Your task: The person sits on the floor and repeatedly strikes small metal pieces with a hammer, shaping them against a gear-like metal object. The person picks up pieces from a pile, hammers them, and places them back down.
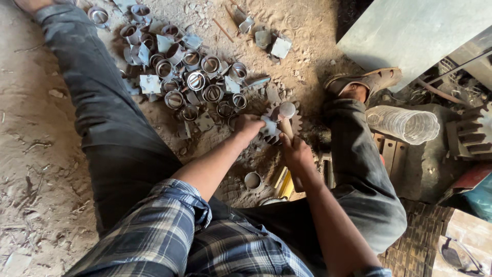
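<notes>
At centre frame, the left hand point(248, 125) was closed around a small grey metal piece point(268, 125), pressing it onto a toothed gear point(294, 122) that lay on the dirt floor point(31, 128). The right hand point(296, 153) was wrapped fully around the wooden handle of a hammer point(286, 114), whose rounded head stood just above the piece. Above and to the left, a pile of short metal rings and folded plates point(189, 77) was spread on the ground; in my judgement these were partly finished stock, though worked and unworked items could not be told apart. One lone ring point(252, 180) lay lower, near the knees. The held piece appeared to be bent sheet, dull and dusty, and largely hidden by the fingers. At right, a clear ribbed plastic bottle point(405, 123) lay on its side beside a sandalled foot point(361, 82).
</notes>
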